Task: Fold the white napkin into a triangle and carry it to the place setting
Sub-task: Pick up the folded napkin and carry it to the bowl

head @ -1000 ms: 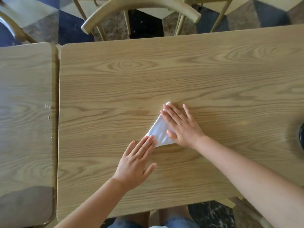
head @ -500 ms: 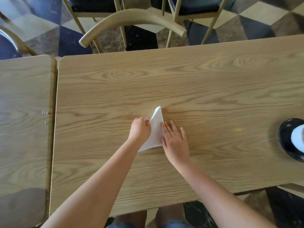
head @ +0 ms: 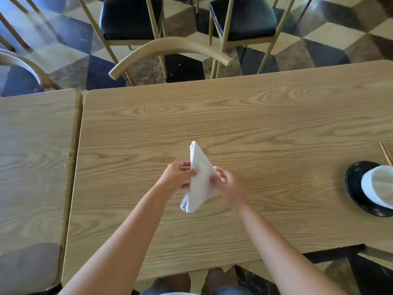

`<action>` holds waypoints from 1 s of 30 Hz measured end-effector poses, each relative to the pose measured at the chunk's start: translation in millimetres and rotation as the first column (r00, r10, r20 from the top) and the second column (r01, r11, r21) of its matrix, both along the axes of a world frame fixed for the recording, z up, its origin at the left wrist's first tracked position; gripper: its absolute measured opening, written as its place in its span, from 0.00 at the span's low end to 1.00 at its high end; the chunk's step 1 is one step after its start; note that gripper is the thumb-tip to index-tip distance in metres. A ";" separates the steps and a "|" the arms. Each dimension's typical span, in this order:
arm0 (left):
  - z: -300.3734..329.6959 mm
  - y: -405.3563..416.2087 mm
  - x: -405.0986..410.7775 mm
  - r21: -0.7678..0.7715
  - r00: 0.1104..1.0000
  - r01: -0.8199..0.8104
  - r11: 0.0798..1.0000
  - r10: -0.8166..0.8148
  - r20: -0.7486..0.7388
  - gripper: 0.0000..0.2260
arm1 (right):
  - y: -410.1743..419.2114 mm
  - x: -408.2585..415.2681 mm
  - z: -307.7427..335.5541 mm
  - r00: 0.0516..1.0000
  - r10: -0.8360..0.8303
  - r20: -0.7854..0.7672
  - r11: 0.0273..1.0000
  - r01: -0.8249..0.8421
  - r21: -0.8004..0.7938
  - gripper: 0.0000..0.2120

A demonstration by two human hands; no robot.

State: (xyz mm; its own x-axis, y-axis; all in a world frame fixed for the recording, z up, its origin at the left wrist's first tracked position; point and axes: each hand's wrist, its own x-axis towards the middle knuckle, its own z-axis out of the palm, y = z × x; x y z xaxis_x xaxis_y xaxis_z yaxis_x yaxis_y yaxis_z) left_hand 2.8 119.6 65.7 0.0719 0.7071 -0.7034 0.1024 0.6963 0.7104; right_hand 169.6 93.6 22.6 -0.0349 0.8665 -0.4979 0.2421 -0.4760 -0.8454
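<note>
The white napkin (head: 199,179), folded into a narrow triangle, is lifted off the wooden table (head: 255,124) and held between both hands near the table's middle. My left hand (head: 177,175) pinches its left edge with thumb and fingers. My right hand (head: 226,184) grips its right side, fingers curled behind the cloth. The triangle's tip points away from me and its lower corner hangs down. At the far right sits the place setting: a black plate (head: 354,186) with a white bowl (head: 378,186) on it.
Chopsticks (head: 385,154) lie beyond the plate at the right edge. A second table (head: 32,167) adjoins on the left. A curved chair back (head: 168,48) stands at the far edge, with black-seated chairs behind it on the checkered floor.
Both hands pressed the napkin flat a second ago. The left hand then took its edge, and now both hands hold it raised off the table. The plate and bowl have come into view.
</note>
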 end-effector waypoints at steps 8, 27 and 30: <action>12.6 -27.7 12.3 0.056 0.976 0.169 0.984 -0.175 0.127 0.19 | 0.2 45.5 25.7 0.989 -0.007 -0.150 0.987 -0.018 -0.160 0.09; 29.1 -90.9 79.6 0.123 0.964 0.171 0.978 -0.192 0.183 0.15 | -97.4 102.3 72.3 0.953 -0.267 -0.141 0.963 0.260 -0.068 0.04; 36.2 -107.1 87.5 0.147 0.955 0.208 0.967 -0.233 0.182 0.14 | -119.3 109.3 78.9 0.937 -0.316 -0.147 0.949 0.311 -0.061 0.03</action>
State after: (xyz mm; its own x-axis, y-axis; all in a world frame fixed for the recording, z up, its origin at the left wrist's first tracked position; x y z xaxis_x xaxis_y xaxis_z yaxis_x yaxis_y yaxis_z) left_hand 90.2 12.5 101.9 0.3640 0.7393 -0.5665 0.0930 0.5764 0.8119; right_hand 278.9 -25.7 101.5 0.1573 0.8271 -0.5397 -0.0553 -0.5382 -0.8410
